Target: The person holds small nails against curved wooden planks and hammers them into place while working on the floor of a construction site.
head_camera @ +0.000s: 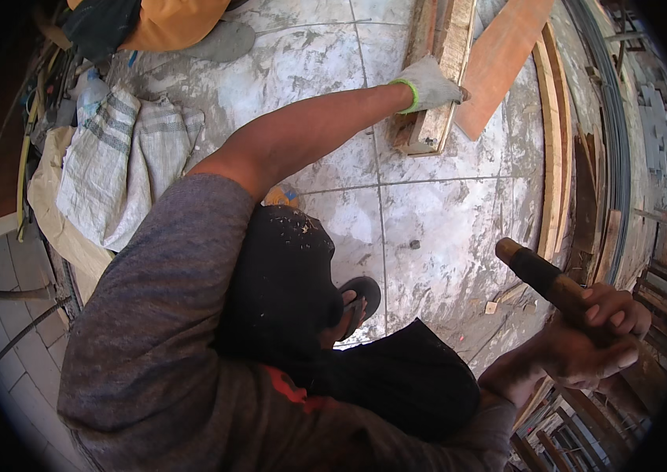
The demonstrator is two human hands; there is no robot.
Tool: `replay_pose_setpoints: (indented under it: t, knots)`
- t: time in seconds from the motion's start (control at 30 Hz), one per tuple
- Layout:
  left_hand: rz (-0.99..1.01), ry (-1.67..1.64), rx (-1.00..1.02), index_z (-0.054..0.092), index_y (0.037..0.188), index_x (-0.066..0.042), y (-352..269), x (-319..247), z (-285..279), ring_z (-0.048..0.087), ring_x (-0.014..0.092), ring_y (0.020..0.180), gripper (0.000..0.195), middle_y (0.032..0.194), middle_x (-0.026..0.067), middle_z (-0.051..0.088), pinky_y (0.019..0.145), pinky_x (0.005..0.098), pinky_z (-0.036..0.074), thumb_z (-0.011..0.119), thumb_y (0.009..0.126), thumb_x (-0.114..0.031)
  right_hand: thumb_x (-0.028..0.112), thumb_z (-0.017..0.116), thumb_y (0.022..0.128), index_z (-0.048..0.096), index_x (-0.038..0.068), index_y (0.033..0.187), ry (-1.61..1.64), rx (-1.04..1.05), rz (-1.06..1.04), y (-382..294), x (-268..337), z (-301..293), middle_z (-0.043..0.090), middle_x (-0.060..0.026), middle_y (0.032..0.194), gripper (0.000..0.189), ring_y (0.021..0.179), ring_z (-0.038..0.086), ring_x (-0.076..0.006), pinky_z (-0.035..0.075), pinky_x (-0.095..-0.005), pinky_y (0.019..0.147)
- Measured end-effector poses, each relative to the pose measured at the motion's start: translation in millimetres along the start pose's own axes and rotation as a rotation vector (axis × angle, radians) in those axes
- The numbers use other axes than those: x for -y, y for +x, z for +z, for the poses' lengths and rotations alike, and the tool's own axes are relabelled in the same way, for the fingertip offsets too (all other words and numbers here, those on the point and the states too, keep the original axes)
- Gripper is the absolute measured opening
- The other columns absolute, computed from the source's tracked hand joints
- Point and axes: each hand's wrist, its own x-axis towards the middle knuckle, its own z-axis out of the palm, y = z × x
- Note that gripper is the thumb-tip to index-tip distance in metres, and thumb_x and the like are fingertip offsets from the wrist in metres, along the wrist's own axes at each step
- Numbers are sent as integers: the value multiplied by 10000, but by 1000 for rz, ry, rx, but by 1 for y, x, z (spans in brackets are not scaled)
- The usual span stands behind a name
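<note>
My left hand (435,85), in a grey work glove with a green cuff, grips the side of a long wooden beam form (432,130) near its end. The form lies on the tiled floor, and nail heads show at its near end. Beside it lies a reddish-brown plywood strip (495,65), partly behind the form. My right hand (604,336) is bare, raised at the right, and closed round a wooden handle (531,268) wrapped in black tape. The tool's other end is hidden by the hand.
White woven sacks (103,165) lie at the left over brown paper (56,194). Wooden battens (548,141) and a bundle of steel bars (619,147) run along the right. A small wood offcut (491,307) is on the floor. Another person's orange clothing (174,23) shows at the top left.
</note>
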Motion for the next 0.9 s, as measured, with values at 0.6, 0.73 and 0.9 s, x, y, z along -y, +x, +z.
replay_pose_setpoints:
  t: [0.6,0.73,0.9]
  knots:
    - [26,41,7,731,1013,108,6,8,1,729,315,870,772,939,252,739,818,414,562,827,733,-605,19,608,964,239,285,1650,-799,788,248,-84,-124,39,609,-161,744,823,617,633,-354,521,-473,576]
    - [32,60,-35,732,945,124,8,16,1,744,335,898,791,917,259,742,824,414,571,820,720,-630,-58,617,915,308,225,1631,-643,764,222,-67,-101,37,659,-209,789,829,652,656,-359,553,-419,671]
    - [23,27,7,729,958,123,-4,4,-1,736,321,893,765,926,258,739,822,411,565,831,736,-602,-91,586,964,108,149,1668,-293,348,-21,-69,-96,27,625,-167,847,884,622,561,-129,481,-277,569]
